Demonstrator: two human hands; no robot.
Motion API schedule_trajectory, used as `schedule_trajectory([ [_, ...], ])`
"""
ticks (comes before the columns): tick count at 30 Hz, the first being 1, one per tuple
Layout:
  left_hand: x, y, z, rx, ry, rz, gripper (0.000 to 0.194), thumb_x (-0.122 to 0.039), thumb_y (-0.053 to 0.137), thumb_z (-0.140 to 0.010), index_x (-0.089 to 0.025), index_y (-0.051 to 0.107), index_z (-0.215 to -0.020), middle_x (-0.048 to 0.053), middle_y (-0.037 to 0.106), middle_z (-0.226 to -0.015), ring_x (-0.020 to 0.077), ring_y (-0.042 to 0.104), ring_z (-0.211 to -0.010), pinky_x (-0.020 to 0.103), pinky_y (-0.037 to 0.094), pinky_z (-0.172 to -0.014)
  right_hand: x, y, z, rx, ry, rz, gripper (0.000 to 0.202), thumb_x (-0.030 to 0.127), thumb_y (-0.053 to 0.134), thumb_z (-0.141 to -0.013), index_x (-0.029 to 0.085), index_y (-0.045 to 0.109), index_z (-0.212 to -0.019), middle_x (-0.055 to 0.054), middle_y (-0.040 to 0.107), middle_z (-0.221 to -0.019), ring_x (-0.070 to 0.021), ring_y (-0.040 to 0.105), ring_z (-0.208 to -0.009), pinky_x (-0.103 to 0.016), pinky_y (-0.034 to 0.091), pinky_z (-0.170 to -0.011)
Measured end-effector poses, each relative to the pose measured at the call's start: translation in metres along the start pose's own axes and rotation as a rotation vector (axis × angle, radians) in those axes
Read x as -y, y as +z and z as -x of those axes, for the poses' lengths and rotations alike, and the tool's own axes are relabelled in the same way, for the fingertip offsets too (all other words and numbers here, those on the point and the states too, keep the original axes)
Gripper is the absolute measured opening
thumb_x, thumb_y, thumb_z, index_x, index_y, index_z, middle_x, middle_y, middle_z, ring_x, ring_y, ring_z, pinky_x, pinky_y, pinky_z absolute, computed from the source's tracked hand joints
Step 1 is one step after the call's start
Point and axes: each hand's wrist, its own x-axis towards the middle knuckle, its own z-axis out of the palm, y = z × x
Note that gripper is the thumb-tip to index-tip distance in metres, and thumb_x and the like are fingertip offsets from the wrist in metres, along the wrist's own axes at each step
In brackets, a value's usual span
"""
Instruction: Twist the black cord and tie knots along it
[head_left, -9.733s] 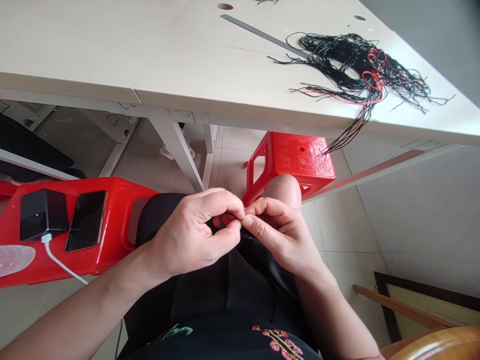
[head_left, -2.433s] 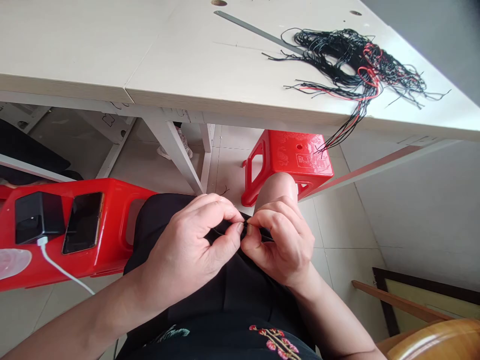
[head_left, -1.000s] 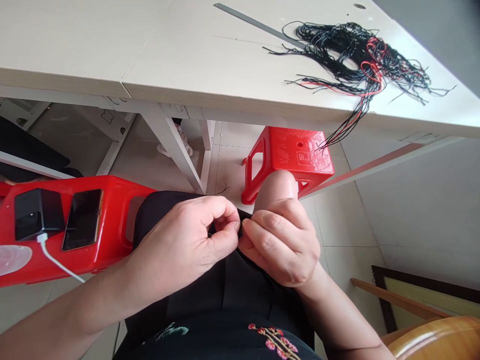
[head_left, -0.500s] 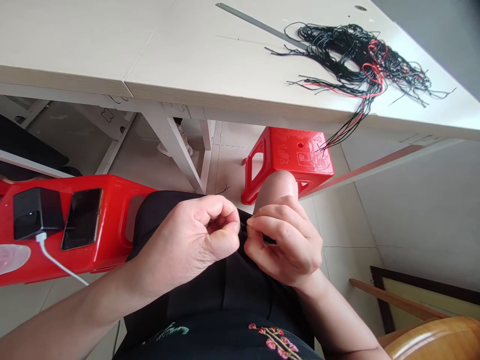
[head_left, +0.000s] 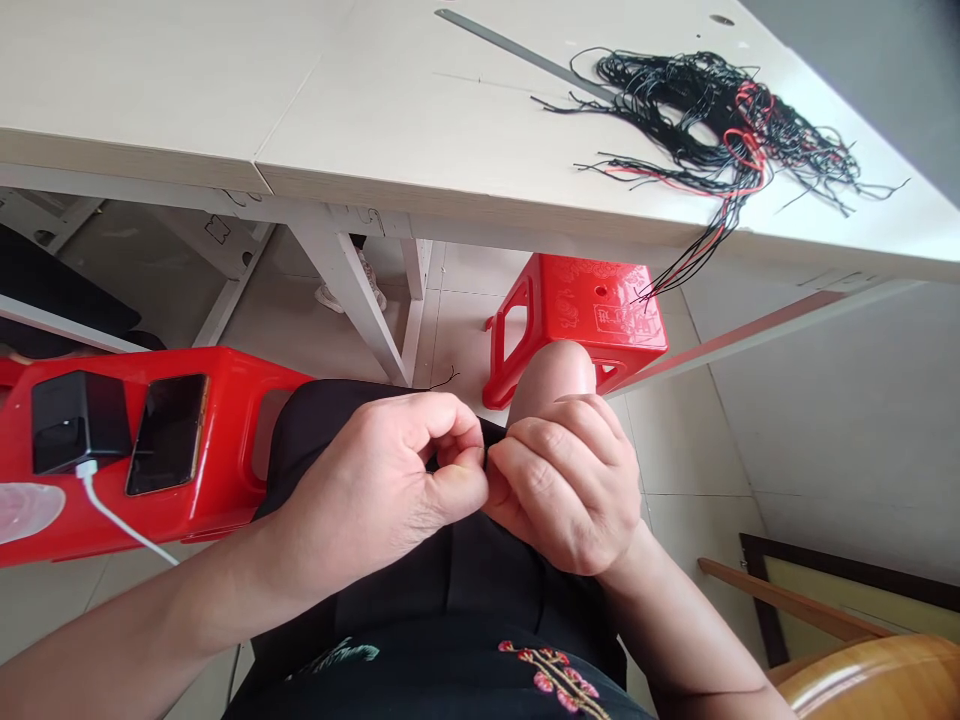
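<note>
Over my lap, my left hand [head_left: 416, 455] is closed in a pinch, thumb against curled forefinger. My right hand [head_left: 566, 480] is closed against it, with the fingertips of both hands meeting. Between them is a thin black cord, almost wholly hidden by the fingers. A loose black cord end [head_left: 448, 380] shows just beyond my left hand, above the dark trousers. On the table lies a tangled bundle of black cords [head_left: 697, 115] with some red strands, several of its ends hanging over the front edge.
A grey metal ruler [head_left: 517, 50] lies partly under the bundle on the pale table [head_left: 172, 80]. Left of me, a red stool [head_left: 232, 420] bears a phone [head_left: 169, 435], a black device [head_left: 79, 425] and a white cable [head_left: 124, 530]. Another red stool [head_left: 600, 275] stands beneath the table.
My right fingers have curled in further and moved closer to my left fingertips, covering the small dark gap between the hands. The view has shifted slightly.
</note>
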Motion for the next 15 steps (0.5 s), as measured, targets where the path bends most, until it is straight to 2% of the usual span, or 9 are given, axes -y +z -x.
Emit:
schedule_trajectory([
  [4, 0.0, 0.001, -0.001, 0.056, -0.071, 0.077, 0.011, -0.015, 0.055, -0.07, -0.018, 0.056, -0.059, -0.007, 0.048, -0.052, 0.0054, 0.04, -0.047, 0.016, 0.033, -0.041, -0.003, 0.002, 0.0, -0.02, -0.058, 0.002, 0.014, 0.011, 0.059, -0.084, 0.017, 0.055, -0.072, -0.002, 0.058, -0.06, -0.0141, 0.047, -0.056, -0.032, 0.041, -0.054],
  [6, -0.001, 0.001, -0.001, 0.09, -0.108, 0.14, 0.01, -0.014, 0.055, -0.069, -0.018, 0.055, -0.06, -0.007, 0.046, -0.052, 0.0049, 0.038, -0.047, 0.015, 0.031, -0.041, -0.003, 0.006, 0.001, -0.087, -0.054, -0.003, 0.014, 0.009, 0.058, -0.082, 0.018, 0.055, -0.071, -0.002, 0.056, -0.06, -0.014, 0.047, -0.056, -0.032, 0.04, -0.054],
  [11, -0.004, 0.006, -0.001, 0.157, -0.167, 0.329, 0.008, -0.013, 0.055, -0.069, -0.017, 0.055, -0.062, -0.008, 0.042, -0.054, 0.0036, 0.034, -0.048, 0.014, 0.029, -0.041, 0.003, 0.02, 0.006, -0.35, 0.088, -0.118, 0.017, 0.003, 0.054, -0.075, 0.019, 0.05, -0.07, -0.001, 0.053, -0.059, -0.0132, 0.046, -0.056, -0.03, 0.041, -0.05],
  [13, -0.004, 0.008, -0.002, 0.168, -0.176, 0.377, 0.008, -0.013, 0.055, -0.07, -0.016, 0.055, -0.062, -0.008, 0.041, -0.054, 0.0033, 0.033, -0.048, 0.014, 0.028, -0.041, 0.005, 0.021, 0.007, -0.378, 0.151, -0.206, 0.017, 0.002, 0.053, -0.073, 0.019, 0.05, -0.072, 0.0, 0.052, -0.059, -0.0126, 0.046, -0.055, -0.029, 0.042, -0.049],
  [15, -0.004, 0.009, -0.003, 0.154, -0.184, 0.394, 0.009, -0.014, 0.055, -0.071, -0.016, 0.055, -0.062, -0.008, 0.041, -0.054, 0.0031, 0.032, -0.048, 0.014, 0.028, -0.041, 0.005, 0.019, 0.007, -0.338, 0.211, -0.296, 0.017, 0.001, 0.055, -0.072, 0.017, 0.053, -0.074, -0.001, 0.055, -0.06, -0.013, 0.05, -0.055, -0.03, 0.045, -0.05],
])
